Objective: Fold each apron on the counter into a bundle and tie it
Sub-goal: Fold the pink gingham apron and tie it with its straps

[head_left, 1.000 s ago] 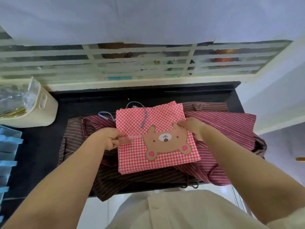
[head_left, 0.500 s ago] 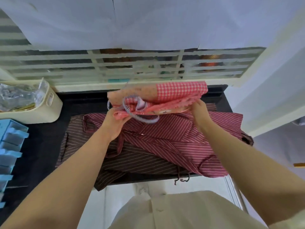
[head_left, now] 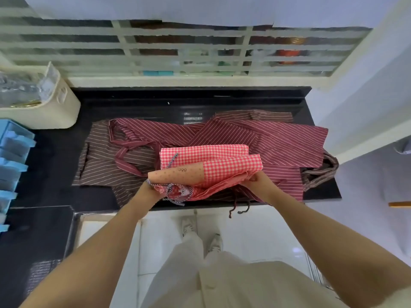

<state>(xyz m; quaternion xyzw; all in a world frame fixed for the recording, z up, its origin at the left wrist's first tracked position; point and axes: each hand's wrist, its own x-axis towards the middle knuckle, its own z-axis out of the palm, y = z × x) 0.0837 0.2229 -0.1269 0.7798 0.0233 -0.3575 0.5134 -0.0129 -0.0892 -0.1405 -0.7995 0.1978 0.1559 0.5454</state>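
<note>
Now the folded red gingham apron (head_left: pixel 211 165) sits lower than half a second ago, at the black counter's (head_left: pixel 133 103) near edge atop the striped aprons (head_left: pixel 266 134); left hand (head_left: pixel 153 190) and right hand (head_left: pixel 258 181) each clutch an end.

the checked apron (head_left: pixel 224 165) is a thin woven cloth in red and white, matt, with a plain tan patch of smoother cloth sewn on it. its cord (head_left: pixel 171 161) is twisted string, blue and white. the striped aprons (head_left: pixel 255 138) under it are also matt cloth, soft and creased, one maroon and one brown. the counter (head_left: pixel 178 101) is black stone, polished and glossy, it reflects the window grille. the tub (head_left: pixel 55 107) at the left is cream plastic, smooth with a dull shine. the trays (head_left: pixel 13 152) are light blue plastic. the floor tiles (head_left: pixel 255 236) are white and glossy.
</note>
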